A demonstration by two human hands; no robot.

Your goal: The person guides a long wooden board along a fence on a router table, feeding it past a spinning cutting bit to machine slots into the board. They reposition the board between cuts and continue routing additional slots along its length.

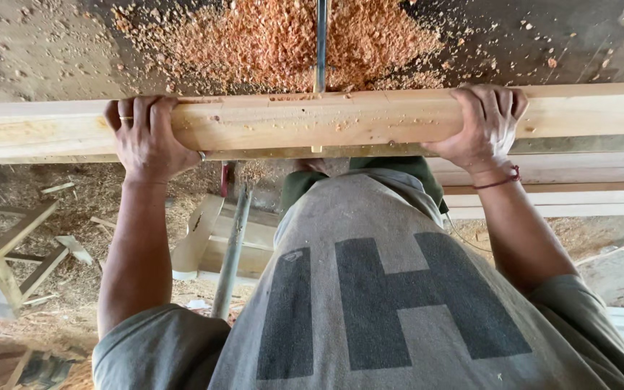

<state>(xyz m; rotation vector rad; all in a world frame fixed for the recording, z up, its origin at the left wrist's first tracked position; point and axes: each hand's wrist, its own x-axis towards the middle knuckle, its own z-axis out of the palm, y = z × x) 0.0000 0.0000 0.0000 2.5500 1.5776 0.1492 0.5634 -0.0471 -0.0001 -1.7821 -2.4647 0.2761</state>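
A long pale wooden beam [312, 119] runs across the view from edge to edge. My left hand [146, 137] grips its near edge at the left, fingers curled over the top, a ring on one finger. My right hand [487, 123] clasps the beam at the right, with a red thread around the wrist. A thin upright saw blade [321, 43] meets the beam's far edge midway between my hands. A heap of reddish sawdust [276, 40] lies beyond the blade. My grey shirt fills the lower middle.
More pale planks [579, 184] are stacked at the right below the beam. A metal rod [231, 253] and wood offcuts [196, 238] lie on the sawdust-covered floor at lower left, beside a small wooden frame [9, 253].
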